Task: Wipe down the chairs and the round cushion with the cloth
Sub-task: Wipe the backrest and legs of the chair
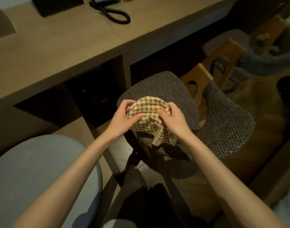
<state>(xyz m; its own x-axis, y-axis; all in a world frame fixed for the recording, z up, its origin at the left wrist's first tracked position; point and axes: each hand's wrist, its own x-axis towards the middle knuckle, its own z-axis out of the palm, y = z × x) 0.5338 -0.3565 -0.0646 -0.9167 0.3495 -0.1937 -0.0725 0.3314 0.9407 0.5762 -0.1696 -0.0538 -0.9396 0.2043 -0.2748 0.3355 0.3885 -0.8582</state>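
The checked cloth (145, 109) is bunched over the gray chair (165, 86) seat. The left hand (122, 117) curls its fingers round its 9 o'clock side, the right hand (172, 119) round 3 o'clock. The round cushion (34, 170) sits at 8 o'clock. The desk cubby (94, 96) at 10 o'clock is too dark to see inside.

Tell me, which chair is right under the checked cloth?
The grey-brown woven fabric chair in the middle: the green checked cloth hangs over its seat. The other grey chair stands farther back, top right.
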